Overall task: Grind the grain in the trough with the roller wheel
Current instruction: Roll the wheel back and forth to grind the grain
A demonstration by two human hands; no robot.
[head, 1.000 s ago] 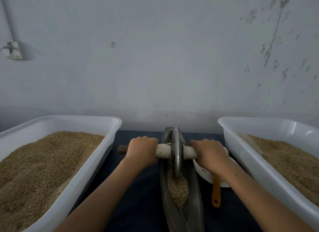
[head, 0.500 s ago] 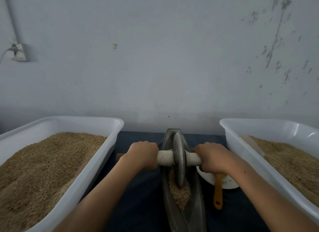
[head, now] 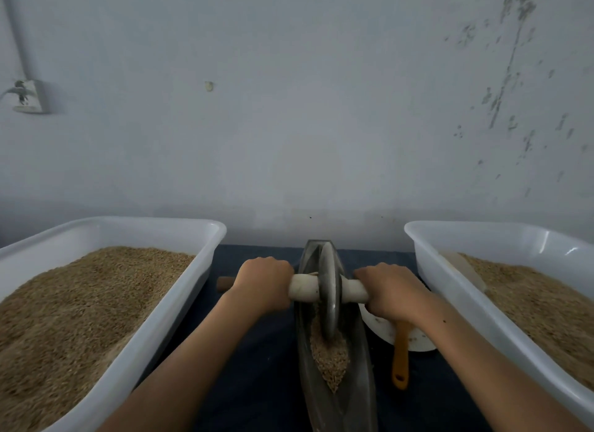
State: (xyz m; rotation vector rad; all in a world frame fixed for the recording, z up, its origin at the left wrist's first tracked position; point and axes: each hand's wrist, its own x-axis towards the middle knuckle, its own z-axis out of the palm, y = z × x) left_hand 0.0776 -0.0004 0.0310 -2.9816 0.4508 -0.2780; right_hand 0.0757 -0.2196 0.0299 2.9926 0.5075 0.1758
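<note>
A narrow, boat-shaped metal trough (head: 361, 361) lies lengthwise on the dark cloth between my arms. A heap of tan grain (head: 331, 357) fills its middle. The grey metal roller wheel (head: 328, 290) stands upright in the trough, its lower edge sunk in the grain. A pale wooden axle (head: 303, 292) passes through its hub. My left hand (head: 262, 285) is closed around the axle's left side, and my right hand (head: 390, 292) grips the right side. The axle's brown left end (head: 225, 284) sticks out past my left fist.
Two large white plastic tubs of grain flank the trough, the left tub (head: 180, 303) and the right tub (head: 456, 290). A white bowl (head: 379, 328) with an orange-handled tool (head: 400, 361) sits under my right wrist. A grey wall rises close behind.
The wheel has rolled a little toward me along the trough and then stayed near mid-trough. Both hands keep the same grip on the axle.
</note>
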